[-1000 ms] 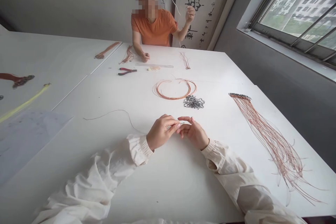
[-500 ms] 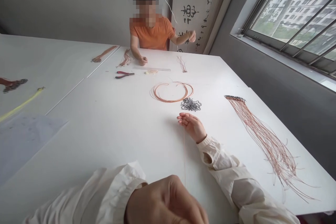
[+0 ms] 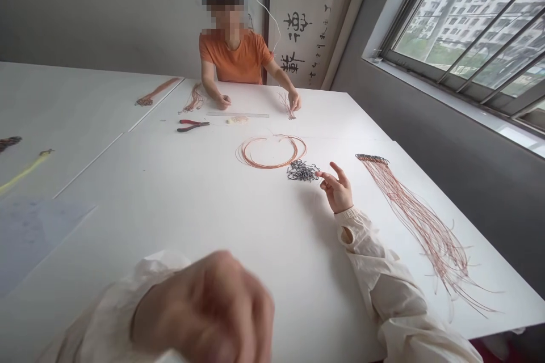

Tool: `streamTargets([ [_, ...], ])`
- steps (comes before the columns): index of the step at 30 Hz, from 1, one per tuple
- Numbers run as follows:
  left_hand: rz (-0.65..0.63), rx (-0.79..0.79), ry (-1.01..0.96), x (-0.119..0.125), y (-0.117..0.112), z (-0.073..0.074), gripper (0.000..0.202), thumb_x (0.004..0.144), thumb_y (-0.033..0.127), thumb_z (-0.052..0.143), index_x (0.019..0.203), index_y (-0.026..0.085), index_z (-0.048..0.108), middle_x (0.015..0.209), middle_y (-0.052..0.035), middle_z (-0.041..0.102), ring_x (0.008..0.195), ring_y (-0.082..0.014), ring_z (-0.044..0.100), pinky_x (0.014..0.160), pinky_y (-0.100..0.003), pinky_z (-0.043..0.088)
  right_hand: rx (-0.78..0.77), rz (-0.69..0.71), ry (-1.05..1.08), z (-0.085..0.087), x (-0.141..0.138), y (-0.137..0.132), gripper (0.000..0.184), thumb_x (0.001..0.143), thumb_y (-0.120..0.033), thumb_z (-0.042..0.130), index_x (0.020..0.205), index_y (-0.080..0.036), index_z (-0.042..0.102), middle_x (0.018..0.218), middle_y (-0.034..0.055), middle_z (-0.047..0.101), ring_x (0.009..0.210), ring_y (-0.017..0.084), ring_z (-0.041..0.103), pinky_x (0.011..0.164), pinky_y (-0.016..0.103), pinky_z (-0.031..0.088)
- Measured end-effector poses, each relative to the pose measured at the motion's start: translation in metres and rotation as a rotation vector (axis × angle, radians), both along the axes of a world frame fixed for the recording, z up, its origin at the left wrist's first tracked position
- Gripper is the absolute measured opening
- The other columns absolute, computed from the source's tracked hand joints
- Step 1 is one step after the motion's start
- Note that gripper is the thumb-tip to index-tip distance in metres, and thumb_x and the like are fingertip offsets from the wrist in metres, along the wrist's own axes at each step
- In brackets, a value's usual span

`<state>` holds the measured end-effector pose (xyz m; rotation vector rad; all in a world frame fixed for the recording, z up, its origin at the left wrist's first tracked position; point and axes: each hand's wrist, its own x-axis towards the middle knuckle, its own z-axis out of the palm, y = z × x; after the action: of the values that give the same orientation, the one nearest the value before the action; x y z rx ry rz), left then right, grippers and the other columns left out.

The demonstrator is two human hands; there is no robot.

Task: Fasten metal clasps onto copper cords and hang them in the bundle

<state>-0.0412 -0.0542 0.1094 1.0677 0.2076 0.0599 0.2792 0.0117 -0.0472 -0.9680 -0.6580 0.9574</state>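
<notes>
Large and blurred at the bottom of the head view, my left hand (image 3: 208, 312) is closed, with its fingers curled under. Whatever it grips is hidden. My right hand (image 3: 338, 188) is open, its fingers apart, just right of a small heap of dark metal hooks (image 3: 302, 171). One fingertip reaches the heap's right edge; whether it touches cannot be made out. Behind the heap lies a loose coil of orange-brown line (image 3: 247, 160). To the right of my right hand, a bundle of line lengths (image 3: 409, 204) is spread out, with dark hooks (image 3: 372, 157) along its far end.
Across the white table (image 3: 204, 210), a person in an orange shirt (image 3: 234, 57) handles short strands (image 3: 285, 103). Near them lie red-handled pliers (image 3: 192, 125), a clear ruler (image 3: 238, 115) and small pale bits (image 3: 237, 121). A yellow strip (image 3: 25, 173) and a plastic sheet (image 3: 38, 238) lie left.
My right hand has moved right and spread its fingers; the thin line between my hands no longer shows clearly. My left hand has shifted left and up. The other person's raised hand has come down to the strands.
</notes>
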Motion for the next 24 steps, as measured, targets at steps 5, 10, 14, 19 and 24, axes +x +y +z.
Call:
streamTargets([
  [5,0.651,0.291,0.154,0.030,0.041,-0.042,0.020,0.085,0.033,0.067,0.088,0.015,0.075,0.105,-0.0105,0.067,0.083,-0.0175,0.059,0.082,-0.032,0.050,0.043,0.388,-0.202,0.022,-0.055,-0.026,0.085,0.080,-0.035,0.070,0.148,-0.026,0.021,0.086,0.0042,0.072,0.044,0.009,0.049,0.039,0.023,0.040],
  [10,0.716,0.109,0.098,0.042,0.059,-0.090,0.033,0.087,0.031,0.064,0.113,0.011,0.069,0.081,-0.0061,0.064,0.078,-0.0160,0.059,0.086,-0.034,0.047,-0.009,0.678,-0.218,0.025,-0.094,-0.049,0.083,0.083,-0.037,0.068,0.148,-0.027,0.019,0.084,0.0033,0.071,0.040,0.007,0.045,0.033,0.019,0.035],
  [14,0.675,0.132,0.081,0.041,0.055,-0.092,0.026,0.089,0.030,0.061,0.099,0.009,0.073,0.083,-0.0078,0.066,0.069,-0.0142,0.058,0.084,-0.035,0.047,-0.043,0.756,-0.193,0.019,-0.097,-0.052,0.067,0.084,-0.036,0.067,0.140,-0.025,0.031,0.085,0.0040,0.071,0.039,0.007,0.048,0.034,0.019,0.036],
  [19,0.602,0.314,0.123,0.039,0.053,-0.086,0.028,0.091,0.031,0.058,0.088,0.008,0.073,0.082,-0.0103,0.070,0.080,-0.0208,0.065,0.087,-0.038,0.049,-0.038,0.759,-0.122,0.011,-0.093,-0.049,0.029,0.079,-0.035,0.074,0.098,-0.016,0.061,0.078,0.0050,0.068,0.063,0.015,0.063,0.058,0.027,0.051],
  [24,0.583,0.472,0.205,0.037,0.053,-0.092,0.027,0.085,0.035,0.065,0.092,0.011,0.075,0.092,-0.0112,0.073,0.091,-0.0241,0.066,0.086,-0.037,0.053,-0.086,0.770,-0.300,0.006,-0.075,-0.048,0.028,0.076,-0.041,0.076,0.080,-0.015,0.065,0.074,0.0052,0.067,0.058,0.012,0.055,0.051,0.024,0.044],
])
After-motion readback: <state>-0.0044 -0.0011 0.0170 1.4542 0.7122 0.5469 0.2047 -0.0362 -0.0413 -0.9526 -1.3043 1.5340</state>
